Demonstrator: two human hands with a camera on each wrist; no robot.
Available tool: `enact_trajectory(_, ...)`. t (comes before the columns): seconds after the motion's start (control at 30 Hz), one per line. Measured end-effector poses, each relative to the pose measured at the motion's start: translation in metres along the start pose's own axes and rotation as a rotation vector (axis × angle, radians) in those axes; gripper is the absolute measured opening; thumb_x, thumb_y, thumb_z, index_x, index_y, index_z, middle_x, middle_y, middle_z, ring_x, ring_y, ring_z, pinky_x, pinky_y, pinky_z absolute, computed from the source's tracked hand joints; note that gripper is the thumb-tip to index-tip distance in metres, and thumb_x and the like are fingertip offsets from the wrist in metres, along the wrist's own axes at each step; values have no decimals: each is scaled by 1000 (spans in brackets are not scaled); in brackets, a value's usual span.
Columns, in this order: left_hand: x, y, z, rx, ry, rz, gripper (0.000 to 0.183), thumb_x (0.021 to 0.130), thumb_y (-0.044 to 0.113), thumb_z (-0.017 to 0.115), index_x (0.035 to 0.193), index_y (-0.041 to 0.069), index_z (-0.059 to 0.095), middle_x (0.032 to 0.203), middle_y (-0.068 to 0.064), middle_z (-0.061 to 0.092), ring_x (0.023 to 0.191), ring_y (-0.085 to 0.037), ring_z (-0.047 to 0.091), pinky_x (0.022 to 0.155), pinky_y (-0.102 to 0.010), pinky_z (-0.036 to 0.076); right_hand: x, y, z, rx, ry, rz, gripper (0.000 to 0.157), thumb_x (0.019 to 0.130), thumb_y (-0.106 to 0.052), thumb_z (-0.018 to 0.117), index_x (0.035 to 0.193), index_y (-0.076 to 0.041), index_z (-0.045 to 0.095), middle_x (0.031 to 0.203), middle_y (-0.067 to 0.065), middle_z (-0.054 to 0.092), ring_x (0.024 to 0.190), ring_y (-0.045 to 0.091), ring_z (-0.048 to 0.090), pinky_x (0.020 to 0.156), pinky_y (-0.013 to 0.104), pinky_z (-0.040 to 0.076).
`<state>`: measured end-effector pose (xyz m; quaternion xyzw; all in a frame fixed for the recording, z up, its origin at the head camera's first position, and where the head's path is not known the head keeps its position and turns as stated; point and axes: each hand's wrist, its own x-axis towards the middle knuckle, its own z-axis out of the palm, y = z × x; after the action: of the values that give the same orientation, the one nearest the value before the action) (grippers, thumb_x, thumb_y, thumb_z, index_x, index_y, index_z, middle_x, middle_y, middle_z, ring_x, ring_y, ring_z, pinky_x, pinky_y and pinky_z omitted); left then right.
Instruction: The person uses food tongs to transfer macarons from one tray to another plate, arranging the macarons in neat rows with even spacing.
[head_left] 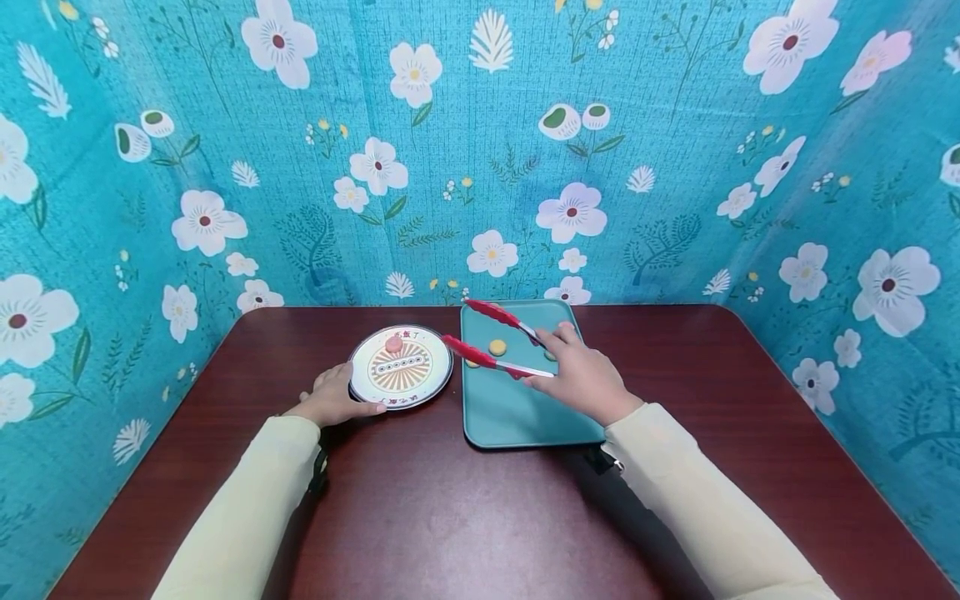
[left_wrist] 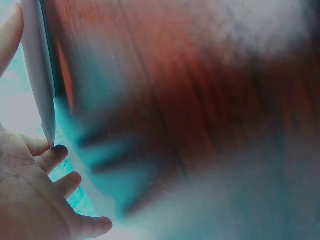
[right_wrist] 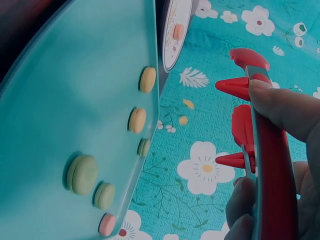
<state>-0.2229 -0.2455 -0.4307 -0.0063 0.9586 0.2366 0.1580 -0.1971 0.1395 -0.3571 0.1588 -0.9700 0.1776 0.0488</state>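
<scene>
My left hand [head_left: 330, 398] rests at the left side of a round white plate [head_left: 438, 379], fingers spread loosely and the thumb lying along its near rim. One pink macaron [head_left: 393, 344] sits on the plate. With the right hand [head_left: 588, 375] I hold a pair of red-tipped tongs [right_wrist: 272, 165], their two arms spread apart and nothing between the tips. The tongs hover over the teal tray [head_left: 525, 425]. On that tray lie yellow macarons [right_wrist: 137, 120], green macarons [right_wrist: 82, 174] and a pink macaron [right_wrist: 107, 224].
Plate and tray stand side by side on a dark red-brown table [head_left: 442, 517]. A blue-green floral cloth [head_left: 450, 167] hangs behind the table and along both sides. The tray reaches the table's back edge.
</scene>
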Motion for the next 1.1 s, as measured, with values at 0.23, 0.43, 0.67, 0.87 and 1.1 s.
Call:
enact_trajectory(0.23, 1, -1, 0, 3, -4, 1, 123, 72, 63, 73, 152, -3, 8, 154, -29, 17, 139, -47, 11, 103, -76, 11, -5, 8, -3, 1, -16, 50, 86, 76, -45, 79, 146, -10, 42, 151, 17, 35, 62, 20, 62, 64, 42, 55)
enact_trajectory(0.43, 2, -1, 0, 4, 0, -1, 124, 71, 64, 74, 152, -2, 8, 154, -28, 17, 139, -47, 12, 102, -75, 13, -8, 14, -6, 10, -16, 70, 89, 76, -44, 80, 148, -12, 40, 144, 16, 41, 61, 18, 58, 61, 39, 54)
enact_trajectory(0.67, 1, -1, 0, 0, -1, -5, 124, 71, 64, 74, 152, -2, 8, 154, -28, 17, 139, -47, 12, 103, -75, 12, -13, 19, -6, 39, -18, 91, 90, 75, -44, 80, 149, -14, 39, 127, 15, 47, 57, 16, 53, 54, 32, 50)
enact_trajectory(0.87, 1, -1, 0, 2, -2, -4, 124, 71, 64, 74, 152, -3, 8, 154, -29, 17, 139, -48, 11, 103, -75, 12, -16, 24, -6, 34, -22, 103, 92, 76, -47, 79, 151, -16, 35, 127, 14, 47, 55, 17, 53, 53, 31, 48)
enact_trajectory(1.1, 1, -1, 0, 9, 1, -2, 124, 72, 64, 73, 152, -4, 8, 154, -29, 16, 140, -47, 10, 103, -74, 13, -18, 32, -4, 39, -13, 132, 93, 75, -51, 78, 150, -16, 37, 123, 14, 48, 73, 22, 57, 57, 35, 51)
